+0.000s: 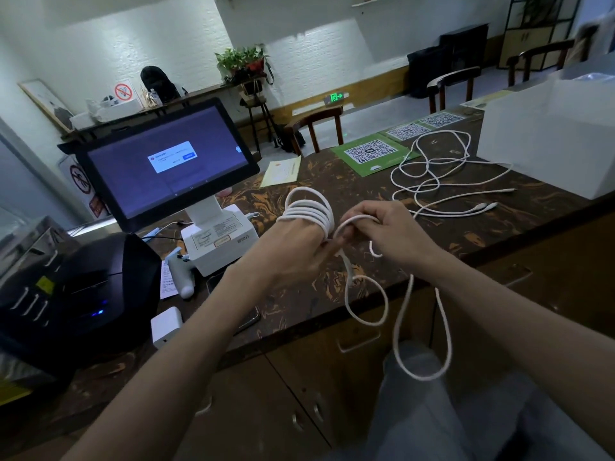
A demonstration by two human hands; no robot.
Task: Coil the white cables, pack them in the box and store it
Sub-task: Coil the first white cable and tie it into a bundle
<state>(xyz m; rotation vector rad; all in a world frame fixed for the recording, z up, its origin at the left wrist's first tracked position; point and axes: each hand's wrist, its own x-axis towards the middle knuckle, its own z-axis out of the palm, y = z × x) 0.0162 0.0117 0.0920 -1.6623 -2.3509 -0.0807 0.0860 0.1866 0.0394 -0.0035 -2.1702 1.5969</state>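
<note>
A white cable [309,211] is wound in several loops around my left hand [299,247], whose fingers curl on the coil above the counter's front edge. My right hand [389,231] pinches a loop of the same cable just beside the left hand. The cable's loose tail [419,327] hangs in long loops below the counter edge, in front of my leg. More white cables [432,181] lie tangled on the counter at the back right. A large white box [549,141] stands at the far right of the counter.
A touchscreen terminal [166,161] on a white stand sits at the left, with a black device [83,294], a white scanner [181,271] and a small white adapter [166,326] near it. Green QR code cards [372,154] lie behind the cables. Cabinet drawers [332,377] run under the counter.
</note>
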